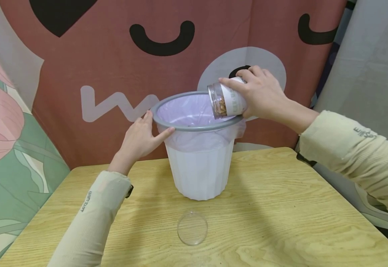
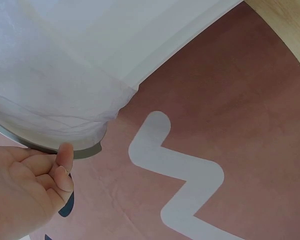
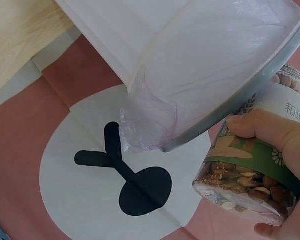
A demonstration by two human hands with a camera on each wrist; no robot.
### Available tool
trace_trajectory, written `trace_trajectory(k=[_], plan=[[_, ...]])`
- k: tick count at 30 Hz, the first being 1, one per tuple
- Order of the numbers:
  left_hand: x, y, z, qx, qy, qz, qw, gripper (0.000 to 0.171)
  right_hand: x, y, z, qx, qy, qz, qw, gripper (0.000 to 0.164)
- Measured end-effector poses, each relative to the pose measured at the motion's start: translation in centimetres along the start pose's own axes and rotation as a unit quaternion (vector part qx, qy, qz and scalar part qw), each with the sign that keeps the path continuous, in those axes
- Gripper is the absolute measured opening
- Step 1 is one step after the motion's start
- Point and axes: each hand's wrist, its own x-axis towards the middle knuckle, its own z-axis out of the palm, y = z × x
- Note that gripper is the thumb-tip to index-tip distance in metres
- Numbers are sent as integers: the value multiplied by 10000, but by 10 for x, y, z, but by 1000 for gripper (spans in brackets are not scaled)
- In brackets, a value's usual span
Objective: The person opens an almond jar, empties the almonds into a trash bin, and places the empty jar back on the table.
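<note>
A white trash can (image 1: 200, 170) stands on the table, lined with a thin purple bag (image 1: 183, 109) under its grey rim (image 1: 197, 128). My left hand (image 1: 138, 139) grips the rim at its left side; in the left wrist view its fingers (image 2: 64, 159) curl beside the rim. Over the right side of the can, my right hand (image 1: 264, 92) holds a clear jar (image 1: 232, 97) tipped almost on its side, mouth to the left. Nuts (image 3: 240, 185) lie inside the jar, behind a white and green label. A clear round lid (image 1: 192, 228) lies in front of the can.
The wooden table (image 1: 280, 207) carries the can and the lid. Close behind it hangs a reddish cloth (image 1: 113, 66) with printed cartoon faces. A patterned cloth (image 1: 6, 148) hangs on the left and a grey one (image 1: 374, 81) on the right.
</note>
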Motion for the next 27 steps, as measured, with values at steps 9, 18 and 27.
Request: trace_trajectory(k=[9,18,27], plan=[[-1,1,0,-22,6,-9,10000,102,0,-1,1,-76,71,-40,9999,93],[-1,1,1,-32,-15,-29,10000,102,-1,-3,1,-133,-34,-56,9999,95],[-1,1,1,-48,-3,-12,10000,103,-2,-3,2,-101,-7,-43,9999,95]])
